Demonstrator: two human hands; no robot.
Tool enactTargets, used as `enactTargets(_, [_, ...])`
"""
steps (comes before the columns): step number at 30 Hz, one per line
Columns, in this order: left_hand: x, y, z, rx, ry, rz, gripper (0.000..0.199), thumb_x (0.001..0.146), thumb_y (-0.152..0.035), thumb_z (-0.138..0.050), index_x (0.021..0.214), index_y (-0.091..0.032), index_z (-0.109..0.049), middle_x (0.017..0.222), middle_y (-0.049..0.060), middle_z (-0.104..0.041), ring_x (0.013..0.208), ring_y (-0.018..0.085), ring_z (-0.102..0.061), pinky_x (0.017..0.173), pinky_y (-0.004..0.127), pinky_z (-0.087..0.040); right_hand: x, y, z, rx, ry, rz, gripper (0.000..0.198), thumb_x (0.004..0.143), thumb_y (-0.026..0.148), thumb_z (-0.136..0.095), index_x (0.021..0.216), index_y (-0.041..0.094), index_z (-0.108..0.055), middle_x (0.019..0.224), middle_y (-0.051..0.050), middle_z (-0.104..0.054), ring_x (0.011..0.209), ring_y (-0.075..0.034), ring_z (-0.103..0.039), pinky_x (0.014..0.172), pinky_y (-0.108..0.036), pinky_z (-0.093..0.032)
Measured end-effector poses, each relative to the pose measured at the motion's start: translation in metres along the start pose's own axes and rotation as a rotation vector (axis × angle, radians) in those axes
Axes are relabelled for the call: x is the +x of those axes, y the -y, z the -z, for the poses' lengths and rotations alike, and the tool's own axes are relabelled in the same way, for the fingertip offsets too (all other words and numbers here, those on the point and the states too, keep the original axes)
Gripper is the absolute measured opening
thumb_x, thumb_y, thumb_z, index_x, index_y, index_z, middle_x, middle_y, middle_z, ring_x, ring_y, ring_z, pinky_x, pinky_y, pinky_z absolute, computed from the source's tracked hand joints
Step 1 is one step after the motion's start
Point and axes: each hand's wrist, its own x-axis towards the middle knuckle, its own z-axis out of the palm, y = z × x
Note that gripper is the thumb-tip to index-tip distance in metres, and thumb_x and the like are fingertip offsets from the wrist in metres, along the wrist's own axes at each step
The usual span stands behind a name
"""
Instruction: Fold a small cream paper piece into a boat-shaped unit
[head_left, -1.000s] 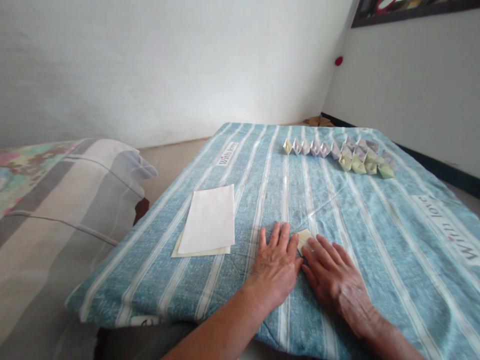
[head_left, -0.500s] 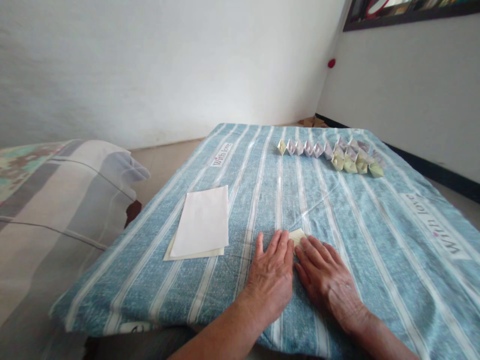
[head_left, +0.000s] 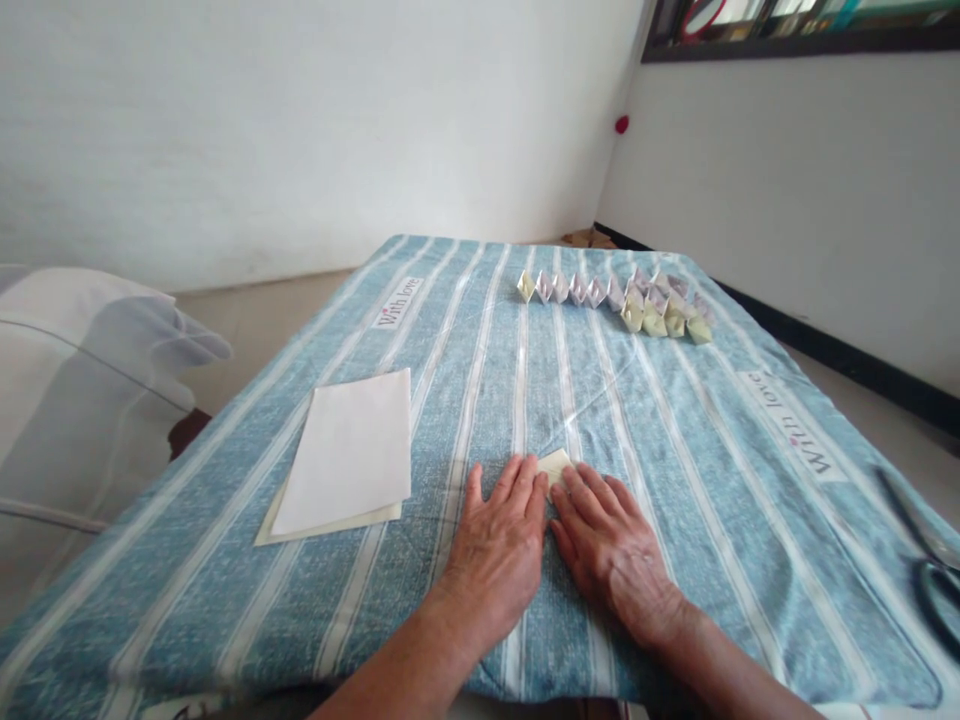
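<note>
In the head view, the clearest change is in the looking rather than in the things: the whole scene has slid leftward in the picture, and a pair of scissors (head_left: 941, 552) has come into sight at the right edge of the cloth-covered surface (head_left: 480, 400), well apart from the hands. The small pale yellow paper (head_left: 553, 465) lies on the cloth between the fingers of the left hand (head_left: 499, 535) and right hand (head_left: 615, 545), and the left index finger seems to reach a little further over it than a second ago. Neither grip is closed around anything: both hands lie palm down, fingers outstretched, their tips on or against the paper's sides; what the palms cover cannot be told. I judge that the paper is being pressed flat, with this handling still in progress. The white sheet (head_left: 349, 455), with a pale yellow sheet (head_left: 375, 517) beneath it, rests untouched to the left, and the folded paper shapes (head_left: 615, 293) stand undisturbed towards the far side
</note>
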Motion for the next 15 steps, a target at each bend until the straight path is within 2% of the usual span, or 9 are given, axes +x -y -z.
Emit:
enactTargets(9, [-0.0001, 0.0028, -0.0001, 0.006, 0.014, -0.005, 0.043, 0.097, -0.018, -0.034, 0.139, -0.015, -0.047, 0.152, 0.012, -0.040, 0.141, 0.027, -0.035, 0.110, 0.064, -0.028, 0.0002, 0.0016, 0.0018, -0.017, -0.024, -0.028, 0.029, 0.097, 0.024, -0.046, 0.116, 0.012, -0.064, 0.121, -0.018, -0.065, 0.117, -0.031, -0.057, 0.095, -0.049, -0.047])
enactTargets(15, [0.0009, 0.0035, 0.0001, 0.021, 0.004, -0.006, 0.042, 0.098, -0.019, -0.034, 0.137, -0.016, -0.049, 0.151, 0.011, -0.042, 0.139, 0.027, -0.038, 0.110, 0.063, -0.030, 0.0003, 0.0051, 0.0003, -0.045, -0.035, -0.039, 0.030, 0.097, 0.023, -0.044, 0.116, 0.011, -0.064, 0.121, -0.017, -0.066, 0.117, -0.032, -0.058, 0.096, -0.051, -0.046])
